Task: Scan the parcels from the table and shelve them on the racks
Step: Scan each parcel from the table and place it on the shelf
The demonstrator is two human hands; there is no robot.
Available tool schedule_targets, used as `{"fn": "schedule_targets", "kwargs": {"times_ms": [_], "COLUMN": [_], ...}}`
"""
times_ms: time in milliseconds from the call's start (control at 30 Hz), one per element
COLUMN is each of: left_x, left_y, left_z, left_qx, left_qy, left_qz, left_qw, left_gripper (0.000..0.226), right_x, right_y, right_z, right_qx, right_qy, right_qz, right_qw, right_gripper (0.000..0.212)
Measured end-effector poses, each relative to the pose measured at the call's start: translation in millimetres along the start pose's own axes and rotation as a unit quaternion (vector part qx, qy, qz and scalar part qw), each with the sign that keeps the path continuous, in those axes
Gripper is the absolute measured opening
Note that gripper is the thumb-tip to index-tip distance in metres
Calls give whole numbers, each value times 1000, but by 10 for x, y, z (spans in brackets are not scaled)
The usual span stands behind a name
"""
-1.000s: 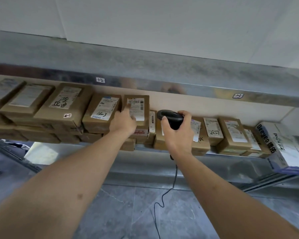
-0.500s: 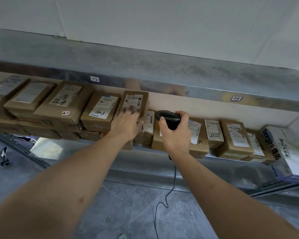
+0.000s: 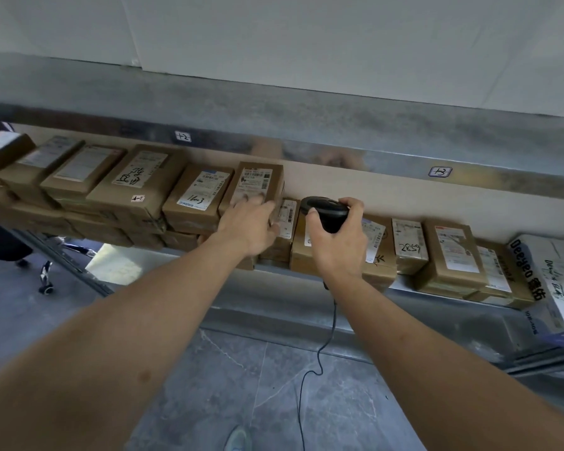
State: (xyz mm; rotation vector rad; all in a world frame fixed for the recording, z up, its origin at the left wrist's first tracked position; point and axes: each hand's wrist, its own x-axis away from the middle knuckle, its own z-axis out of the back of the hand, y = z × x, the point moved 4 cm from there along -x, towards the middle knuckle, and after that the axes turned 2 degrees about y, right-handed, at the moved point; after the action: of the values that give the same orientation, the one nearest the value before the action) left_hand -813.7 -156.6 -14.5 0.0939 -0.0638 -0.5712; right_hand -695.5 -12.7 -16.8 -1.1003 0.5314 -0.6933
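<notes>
Head view, looking down at a rack shelf (image 3: 306, 271) packed with cardboard parcels in a row, some stacked two deep.

Progress, as judged: many parcels are already shelved. The one in hand, a small brown parcel (image 3: 258, 187), sits at about 11 o'clock from frame centre, on top of the row and apparently in its slot. Placement looks nearly finished; a last nudge and release seem all that remain for this one. The table cannot be seen, so how many parcels are left cannot be told.

Left hand (image 3: 249, 224): fingers straight, laid flat against the near end of the small brown parcel, pressing and not wrapped round it. Grip is loose and flat.

Right hand (image 3: 337, 242): grip closed round the handle of a black scanner (image 3: 326, 213), just right of the left hand, at 12 o'clock. Its cable (image 3: 319, 359) trails down toward the floor at 6 o'clock.

Parcel look: plain kraft carton, white printed label with barcodes on its top face, edges square, no visible damage. It touches the parcel marked "1603" (image 3: 197, 203) at its 9 o'clock. At 3 o'clock lies a lower run, including a parcel marked "2859" (image 3: 409, 245) and a white carton (image 3: 554, 275) at the far right end.

Upper shelf edge carries small handwritten tags (image 3: 183, 136).
</notes>
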Motion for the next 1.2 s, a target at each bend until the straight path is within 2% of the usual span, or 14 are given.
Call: {"fn": "schedule_targets", "kwargs": {"times_ms": [233,533,667,867,1200], "left_x": [330,630,902,1458,2497], "left_y": [276,650,845,1273,2482], "left_z": [117,190,204,141,-13], "left_qx": [1,-1,5,10,6], "left_qy": [10,33,31,16,-12], "left_qz": [-24,-149,-224,-326,-461], "left_qw": [1000,988,974,945,887], "left_gripper": [60,63,67,58,61], "right_x": [209,847,1347,2190,3275], "right_y": [10,-44,10,168,564], "right_z": [210,744,936,1271,2312], "right_qx": [-1,16,13,30,52], "right_qy": [21,155,220,316,455], "right_qz": [1,-6,-28,-71,-117], "right_qw": [1000,988,975,946,881], "right_gripper": [50,49,48,46,47]}}
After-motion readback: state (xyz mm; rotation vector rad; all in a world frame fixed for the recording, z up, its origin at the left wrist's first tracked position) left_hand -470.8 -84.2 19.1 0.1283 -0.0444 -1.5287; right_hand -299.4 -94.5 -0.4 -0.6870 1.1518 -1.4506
